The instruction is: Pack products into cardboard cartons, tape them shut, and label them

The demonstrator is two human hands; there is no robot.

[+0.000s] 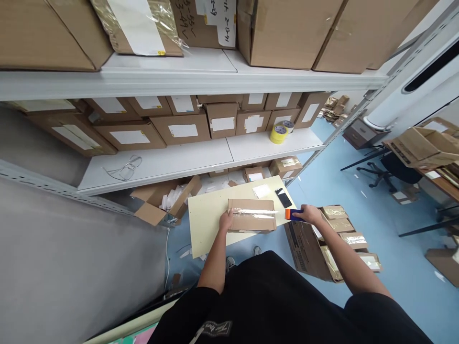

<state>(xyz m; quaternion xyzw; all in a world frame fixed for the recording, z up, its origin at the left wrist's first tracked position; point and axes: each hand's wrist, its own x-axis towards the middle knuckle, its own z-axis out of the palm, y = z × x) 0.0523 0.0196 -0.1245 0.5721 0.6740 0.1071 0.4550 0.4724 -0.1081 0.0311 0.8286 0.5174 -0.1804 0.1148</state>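
A taped cardboard box (pixel 252 223) lies on the pale yellow board (pixel 204 220), with clear tape along the middle of its top. My left hand (pixel 225 220) grips its left end. My right hand (pixel 310 214) is closed around a dark blue tool with an orange end (pixel 294 214), its exact kind too small to tell. The orange end points toward the box, apart from its right side. Behind it, a black phone (pixel 283 198) and a white sheet of paper (pixel 261 191) lie on the board.
Shelves (pixel 186 160) of labelled boxes rise in front, with yellow tape rolls (pixel 278 134) on the middle one. An open carton (pixel 304 248) of taped boxes stands at the lower right. Another open box (pixel 168 198) with white packing material is left of the board.
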